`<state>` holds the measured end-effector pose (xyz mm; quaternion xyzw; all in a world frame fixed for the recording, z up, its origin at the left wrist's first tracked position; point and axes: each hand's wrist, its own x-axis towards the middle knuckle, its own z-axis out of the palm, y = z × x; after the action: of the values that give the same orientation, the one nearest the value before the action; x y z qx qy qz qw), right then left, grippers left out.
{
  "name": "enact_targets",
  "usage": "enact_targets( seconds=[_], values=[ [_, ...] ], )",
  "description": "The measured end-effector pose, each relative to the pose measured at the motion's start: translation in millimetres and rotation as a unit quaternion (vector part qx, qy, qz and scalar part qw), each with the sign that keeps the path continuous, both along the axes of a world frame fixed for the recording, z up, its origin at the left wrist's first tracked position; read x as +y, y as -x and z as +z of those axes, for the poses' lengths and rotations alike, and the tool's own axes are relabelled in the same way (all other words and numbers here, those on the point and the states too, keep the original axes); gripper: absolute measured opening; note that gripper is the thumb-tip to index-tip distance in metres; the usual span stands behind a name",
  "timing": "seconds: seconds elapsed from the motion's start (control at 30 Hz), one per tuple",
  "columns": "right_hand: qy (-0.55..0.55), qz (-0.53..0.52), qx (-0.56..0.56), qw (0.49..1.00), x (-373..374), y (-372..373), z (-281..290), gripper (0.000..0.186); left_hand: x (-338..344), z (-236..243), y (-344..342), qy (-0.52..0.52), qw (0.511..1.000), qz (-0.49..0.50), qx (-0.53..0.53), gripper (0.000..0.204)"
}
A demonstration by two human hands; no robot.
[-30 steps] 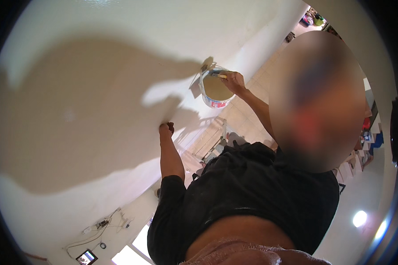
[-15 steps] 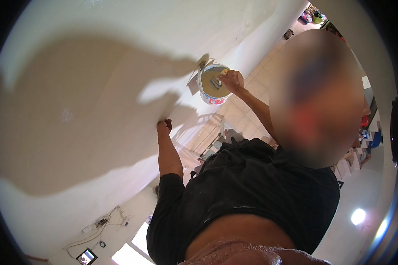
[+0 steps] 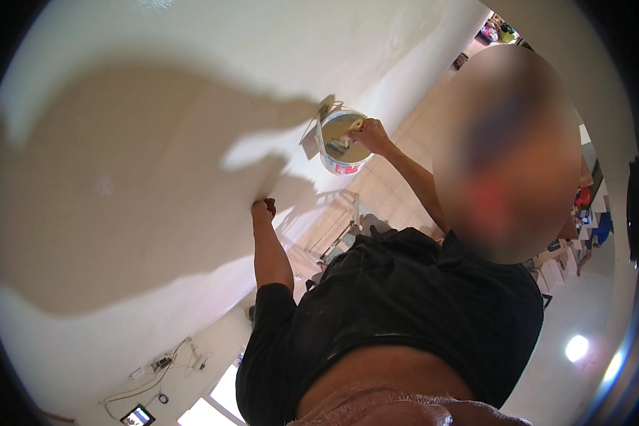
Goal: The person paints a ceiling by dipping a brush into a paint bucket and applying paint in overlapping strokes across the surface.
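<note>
My left hand [image 3: 264, 208] is curled against the pale wall [image 3: 121, 174], below and left of the bucket; whatever its fingers may hold is hidden. My right hand [image 3: 371, 136] grips a pale-handled paintbrush [image 3: 339, 145] over a white bucket [image 3: 344, 167] with beige paint inside. The brush head is down inside the bucket, angled toward its lower left. The bucket hangs or rests close to the wall, by a wire handle; its support is unclear. A large shadow of my body lies on the wall.
Below the bucket are a tiled floor [image 3: 415, 124] and a metal ladder or frame [image 3: 341, 238]. Clutter sits on steps [image 3: 593, 234] at the right. Cables [image 3: 165, 366] and a small lit screen [image 3: 137, 415] are on the wall at lower left. Bundles lie at top right [image 3: 497, 32].
The brush head has moved from near the bucket's upper rim down into the paint, and my right hand has shifted slightly left. My left hand stays at the wall with little movement.
</note>
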<state>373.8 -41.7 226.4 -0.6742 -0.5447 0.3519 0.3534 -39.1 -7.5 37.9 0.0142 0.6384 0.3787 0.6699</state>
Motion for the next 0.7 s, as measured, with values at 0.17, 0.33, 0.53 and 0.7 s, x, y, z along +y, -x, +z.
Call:
enact_targets(
  seconds=[0.17, 0.33, 0.53, 0.7],
  values=[
    [-0.217, 0.082, -0.244, 0.942, 13.0, -2.5, -9.2, 0.025, 2.6, 0.9, -10.6, 0.014, 0.998, 0.021, 0.052, 0.023],
    [-0.249, 0.078, -0.246, 0.934, 9.2, 1.0, -11.8, 0.028, 4.9, -15.2, 3.8, 0.001, 1.000, -0.029, 0.010, 0.021],
    [-0.057, -0.041, 0.034, 0.997, 6.4, 6.6, -17.0, 0.022, 12.3, -52.2, 15.7, -0.067, 0.997, 0.036, -0.001, 0.023],
    [-0.039, -0.010, 0.015, 0.999, -0.1, -9.7, -49.3, 0.020, 10.1, -12.2, -12.4, 0.009, 0.998, 0.034, 0.052, 0.023]
  ],
)
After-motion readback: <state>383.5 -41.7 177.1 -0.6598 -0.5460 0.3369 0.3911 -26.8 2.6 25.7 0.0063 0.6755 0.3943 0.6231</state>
